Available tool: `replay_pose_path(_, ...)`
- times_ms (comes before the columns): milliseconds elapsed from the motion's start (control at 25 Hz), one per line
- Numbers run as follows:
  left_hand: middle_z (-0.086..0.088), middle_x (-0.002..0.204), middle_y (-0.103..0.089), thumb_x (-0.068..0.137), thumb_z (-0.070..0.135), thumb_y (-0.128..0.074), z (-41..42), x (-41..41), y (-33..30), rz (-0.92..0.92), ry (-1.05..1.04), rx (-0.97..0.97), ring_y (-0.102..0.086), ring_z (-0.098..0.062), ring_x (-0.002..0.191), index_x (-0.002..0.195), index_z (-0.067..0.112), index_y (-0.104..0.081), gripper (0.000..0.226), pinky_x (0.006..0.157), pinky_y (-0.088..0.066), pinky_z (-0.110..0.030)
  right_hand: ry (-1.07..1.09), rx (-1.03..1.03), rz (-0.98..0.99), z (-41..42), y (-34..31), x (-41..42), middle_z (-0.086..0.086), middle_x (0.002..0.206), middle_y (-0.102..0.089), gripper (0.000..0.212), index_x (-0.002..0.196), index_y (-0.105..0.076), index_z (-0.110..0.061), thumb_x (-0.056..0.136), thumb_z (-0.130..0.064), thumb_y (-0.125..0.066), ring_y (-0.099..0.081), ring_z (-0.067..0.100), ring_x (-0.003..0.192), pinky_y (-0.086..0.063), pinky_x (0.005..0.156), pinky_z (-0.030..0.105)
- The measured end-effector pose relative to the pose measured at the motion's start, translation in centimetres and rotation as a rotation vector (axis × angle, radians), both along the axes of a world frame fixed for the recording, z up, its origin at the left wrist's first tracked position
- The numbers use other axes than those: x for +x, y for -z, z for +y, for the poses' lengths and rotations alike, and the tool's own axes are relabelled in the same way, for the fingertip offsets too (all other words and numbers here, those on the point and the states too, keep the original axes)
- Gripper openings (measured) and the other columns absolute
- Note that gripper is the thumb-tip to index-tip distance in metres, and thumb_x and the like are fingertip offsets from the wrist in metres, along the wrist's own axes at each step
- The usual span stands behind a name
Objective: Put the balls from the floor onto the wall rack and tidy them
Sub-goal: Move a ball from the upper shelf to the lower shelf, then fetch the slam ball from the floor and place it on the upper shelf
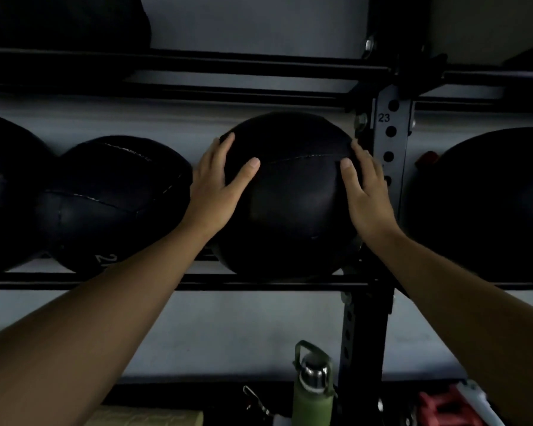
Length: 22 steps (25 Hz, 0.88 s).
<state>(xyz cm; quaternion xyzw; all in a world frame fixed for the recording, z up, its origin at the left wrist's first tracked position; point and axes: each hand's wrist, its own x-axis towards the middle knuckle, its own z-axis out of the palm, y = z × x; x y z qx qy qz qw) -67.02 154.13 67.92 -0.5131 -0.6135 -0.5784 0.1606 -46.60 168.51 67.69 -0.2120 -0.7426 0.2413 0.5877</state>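
Observation:
A large black stitched ball [293,204] rests on the middle rails of the black wall rack [197,284], right beside the rack's upright post [391,142]. My left hand [219,189] presses flat on the ball's left side, fingers spread. Pressing on the ball's right side is my right hand [366,192]. Both palms grip the ball between them. To its left on the same rails sits another black ball [114,204], and a third [3,192] shows at the far left edge. A further black ball [486,207] sits right of the post.
An upper rail [197,66] carries one more dark ball [65,23] at top left. Below the rack stand a green bottle [313,392] with a metal cap, a red object [446,410] and a tan mat [148,418]. The grey wall is behind.

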Motion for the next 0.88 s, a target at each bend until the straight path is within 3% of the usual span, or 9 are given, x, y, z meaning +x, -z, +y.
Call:
replay_pose_path(120, 0.003, 0.179, -0.005, 0.099, 0.063, -0.052, -2.1, -0.2, 4.1, 0.041, 0.056, -0.044, -0.003, -0.023, 0.165, 0.167, 0.043, -0.014, 0.08, 0.131, -0.012, -0.052, 0.092, -0.104, -0.032, -2.8, 4.3, 1.7, -0.003, 0.165, -0.035, 0.059, 0.16, -0.031, -0.042, 0.105, -0.052, -0.047, -0.041, 0.016, 0.146, -0.034, 0.12, 0.04)
replay_pose_path(280, -0.004, 0.178, -0.008, 0.097, 0.038, -0.07, -5.3, 0.1, 13.6, 0.088, 0.148, -0.206, -0.012, -0.021, 0.163, 0.167, 0.033, -0.02, 0.087, 0.121, -0.017, -0.022, 0.246, -0.278, -0.154, -8.0, 14.4, 4.4, 0.006, 0.124, -0.069, 0.037, 0.139, -0.062, -0.022, 0.102, -0.024, -0.061, -0.067, 0.004, 0.091, -0.047, 0.08, 0.009)
replay_pose_path(400, -0.011, 0.157, -0.052, 0.097, 0.027, -0.072, -8.1, 2.2, 23.1, 0.15, 0.323, -0.507, -0.046, -0.026, 0.146, 0.151, 0.015, -0.054, 0.059, 0.113, -0.033, -0.026, 0.33, -0.484, -0.362, -14.0, 24.7, 7.7, 0.009, 0.104, -0.075, 0.025, 0.118, -0.076, -0.011, 0.099, -0.011, -0.061, -0.073, 0.029, 0.099, -0.056, 0.081, 0.029)
replay_pose_path(480, -0.012, 0.135, -0.069, 0.096, 0.019, -0.073, -10.3, 4.7, 29.7, 0.167, 0.484, -0.746, -0.064, -0.026, 0.126, 0.133, 0.008, -0.069, 0.039, 0.102, -0.044, -0.028, 0.365, -0.65, -0.568, -18.8, 31.0, 10.5, 0.012, 0.108, -0.077, 0.026, 0.117, -0.077, -0.007, 0.099, -0.009, -0.059, -0.074, 0.027, 0.097, -0.052, 0.069, 0.02)
replay_pose_path(600, -0.009, 0.117, -0.076, 0.098, 0.017, -0.072, -14.6, 8.6, 38.4, 0.112, 0.645, -1.107, -0.067, -0.018, 0.109, 0.121, 0.009, -0.075, 0.025, 0.091, -0.049, -0.023, 0.379, -0.962, -0.701, -26.3, 38.7, 15.0, 0.022, 0.118, -0.074, 0.031, 0.12, -0.072, -0.004, 0.103, -0.017, -0.051, -0.077, 0.006, 0.077, -0.054, 0.072, 0.023)
replay_pose_path(680, -0.009, 0.117, -0.077, 0.099, 0.02, -0.071, -18.0, 11.7, 43.9, 0.149, 0.724, -1.354, -0.068, -0.018, 0.109, 0.12, 0.008, -0.074, 0.025, 0.089, -0.048, -0.02, 0.334, -1.163, -0.834, -32.4, 44.0, 18.7, 0.02, 0.117, -0.075, 0.028, 0.114, -0.073, -0.009, 0.103, -0.019, -0.049, -0.077, 0.02, 0.087, -0.061, 0.089, 0.042)
replay_pose_path(760, -0.009, 0.124, -0.077, 0.099, 0.028, -0.07, -21.8, 14.6, 48.7, 0.249, 0.775, -1.582, -0.069, -0.021, 0.116, 0.123, 0.01, -0.073, 0.03, 0.099, -0.05, -0.026, 0.295, -1.291, -1.02, -39.4, 49.4, 22.2, 0.019, 0.125, -0.071, 0.031, 0.124, -0.069, -0.007, 0.105, -0.016, -0.047, -0.069, 0.033, 0.108, -0.056, 0.098, 0.046)
replay_pose_path(800, -0.008, 0.126, -0.076, 0.1, 0.033, -0.068, -23.8, 16.1, 50.5, 0.319, 0.799, -1.682, -0.069, -0.022, 0.119, 0.126, 0.013, -0.072, 0.033, 0.104, -0.051, -0.03, 0.313, -1.318, -1.079, -43.2, 51.8, 24.0, 0.018, 0.122, -0.07, 0.03, 0.122, -0.069, -0.004, 0.105, -0.015, -0.047, -0.067, 0.034, 0.11, -0.055, 0.094, 0.042)
replay_pose_path(880, -0.006, 0.133, -0.072, 0.102, 0.042, -0.063, -27.7, 19.1, 53.4, 0.478, 0.846, -1.824, -0.067, -0.022, 0.122, 0.134, 0.017, -0.068, 0.041, 0.107, -0.051, -0.034, 0.416, -1.515, -0.914, -50.7, 54.9, 26.5, 0.018, 0.093, -0.062, 0.027, 0.1, -0.066, 0.001, 0.102, -0.017, -0.047, -0.06, 0.036, 0.087, -0.045, 0.075, 0.037)
